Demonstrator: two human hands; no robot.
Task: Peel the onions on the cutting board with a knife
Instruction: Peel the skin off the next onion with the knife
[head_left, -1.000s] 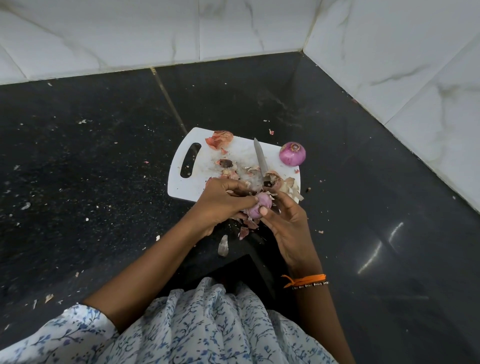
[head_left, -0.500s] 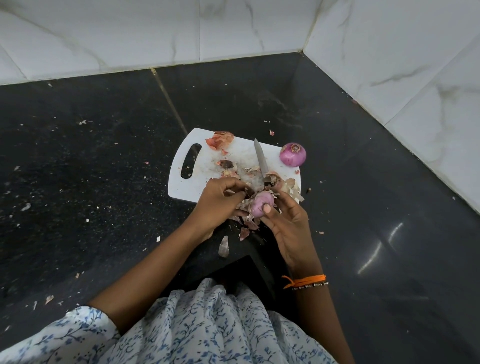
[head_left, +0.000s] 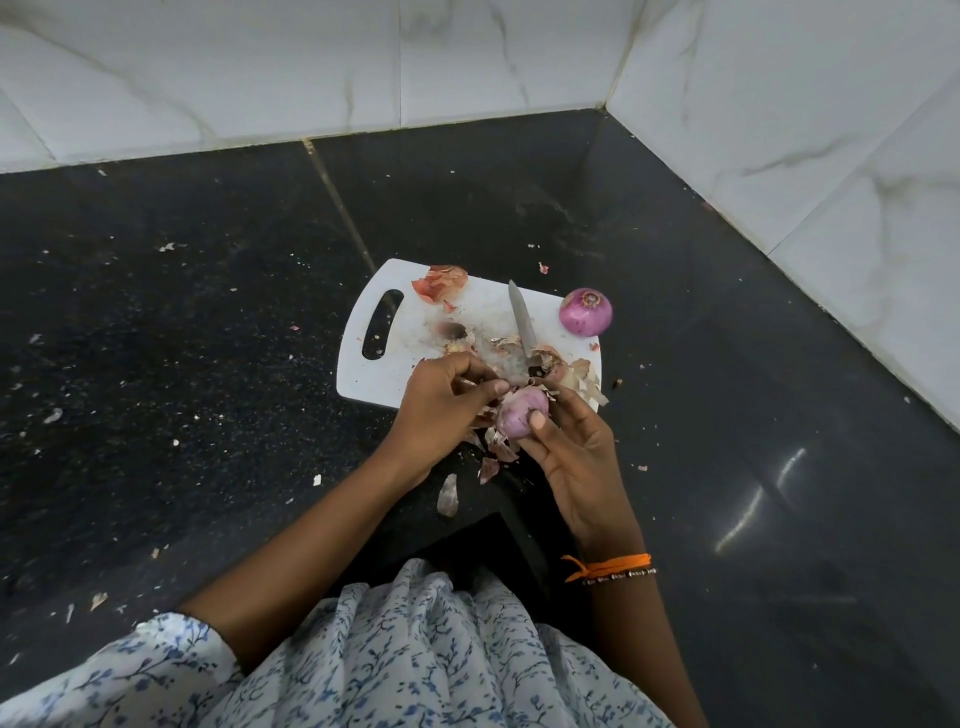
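Note:
A pale purple onion (head_left: 521, 413) is held just in front of the near edge of the white cutting board (head_left: 395, 374). My right hand (head_left: 576, 467) grips it from below, thumb on its side. My left hand (head_left: 441, 410) pinches a strip of papery skin at the onion's top. A knife (head_left: 521, 325) lies on the board with its blade pointing away; its handle is hidden under peels. A peeled purple onion (head_left: 585, 312) sits at the board's far right corner.
Loose onion peels (head_left: 440, 283) lie on the board and more peel (head_left: 448, 496) on the black counter (head_left: 208, 364) in front of it. White marble walls (head_left: 779, 130) close the counter at the back and right. Small scraps dot the counter's left side.
The onion has turned in my right hand, showing more bare surface. My left hand has shifted from covering the onion to pulling skin at its top.

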